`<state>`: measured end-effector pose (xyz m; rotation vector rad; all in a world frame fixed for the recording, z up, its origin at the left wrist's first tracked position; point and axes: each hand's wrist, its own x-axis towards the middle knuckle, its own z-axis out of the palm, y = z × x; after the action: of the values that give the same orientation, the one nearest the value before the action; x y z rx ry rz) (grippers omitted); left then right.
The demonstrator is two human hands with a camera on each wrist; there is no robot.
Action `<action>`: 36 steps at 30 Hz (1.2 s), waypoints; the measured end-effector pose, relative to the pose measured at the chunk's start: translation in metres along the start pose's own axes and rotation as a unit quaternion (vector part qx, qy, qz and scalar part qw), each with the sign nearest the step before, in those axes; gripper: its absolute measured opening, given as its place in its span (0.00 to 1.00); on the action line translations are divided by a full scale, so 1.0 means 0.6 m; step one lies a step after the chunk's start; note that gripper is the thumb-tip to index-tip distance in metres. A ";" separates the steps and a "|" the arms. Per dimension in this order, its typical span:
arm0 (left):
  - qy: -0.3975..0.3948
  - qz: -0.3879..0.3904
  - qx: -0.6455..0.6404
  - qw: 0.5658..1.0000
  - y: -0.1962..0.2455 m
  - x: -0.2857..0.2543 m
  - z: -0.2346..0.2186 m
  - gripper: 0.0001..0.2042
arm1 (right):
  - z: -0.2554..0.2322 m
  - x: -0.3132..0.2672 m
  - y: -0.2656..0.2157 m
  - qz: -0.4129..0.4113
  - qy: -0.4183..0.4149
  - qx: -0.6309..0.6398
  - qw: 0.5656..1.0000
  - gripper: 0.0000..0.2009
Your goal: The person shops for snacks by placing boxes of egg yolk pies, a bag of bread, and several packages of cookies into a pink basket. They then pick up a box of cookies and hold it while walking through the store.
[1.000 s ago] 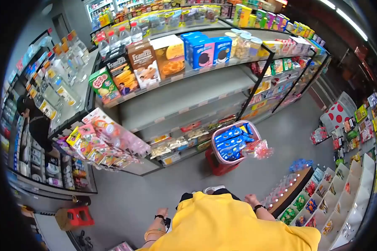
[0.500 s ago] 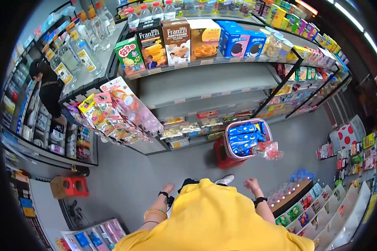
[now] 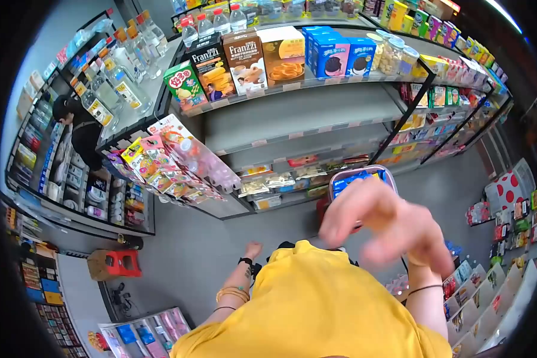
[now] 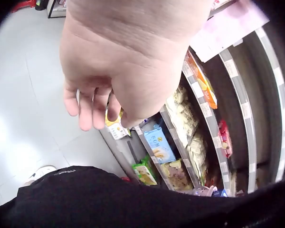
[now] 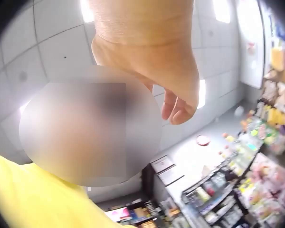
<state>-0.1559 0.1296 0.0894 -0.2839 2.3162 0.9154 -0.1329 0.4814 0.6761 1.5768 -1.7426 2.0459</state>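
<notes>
My right hand [image 3: 391,224] is raised close in front of the head camera with its fingers loosely bent and nothing in them. In the head view it overlaps a pink-rimmed basket [image 3: 392,179] of blue snack packets [image 3: 347,182], hiding most of both. The right wrist view shows that hand [image 5: 152,61] up near the head, which is blurred out. My left hand [image 3: 253,250] hangs low at my side, holding nothing. In the left wrist view its fingers [image 4: 85,111] curl loosely, with the lower shelves' snack packs [image 4: 159,145] behind them.
Ahead runs a shelf unit with bare middle shelves [image 3: 304,113], biscuit boxes [image 3: 244,59] and bottles [image 3: 119,86] on top. Candy bags [image 3: 155,170] hang at its end. A red stool [image 3: 124,262] and a person in black [image 3: 83,131] are left; sloped bins [image 3: 489,310] stand right.
My right hand has risen from beside my body to in front of the head camera, now covering much of the basket. The left hand stays low. The head view has shifted.
</notes>
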 end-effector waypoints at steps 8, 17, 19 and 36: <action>-0.006 -0.089 -0.211 0.973 -0.277 0.071 0.141 0.13 | 0.056 0.078 0.036 -0.073 -0.121 0.248 0.958 0.35; -0.022 -0.216 -0.202 0.955 -0.374 -0.095 0.107 0.12 | 0.075 0.082 0.069 -0.054 -0.111 0.309 0.943 0.28; -0.019 -0.234 -0.201 0.951 -0.368 -0.091 0.100 0.12 | 0.081 0.077 0.073 -0.046 -0.107 0.319 0.940 0.27; 0.007 -0.056 -0.004 0.998 -0.203 0.007 0.027 0.18 | 0.153 -1.026 0.523 0.790 0.229 -0.199 0.532 0.12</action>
<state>-0.1019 0.0513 0.0117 -0.4217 2.2852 0.8694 0.0438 0.6334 0.0191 -1.2606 -3.1977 1.4105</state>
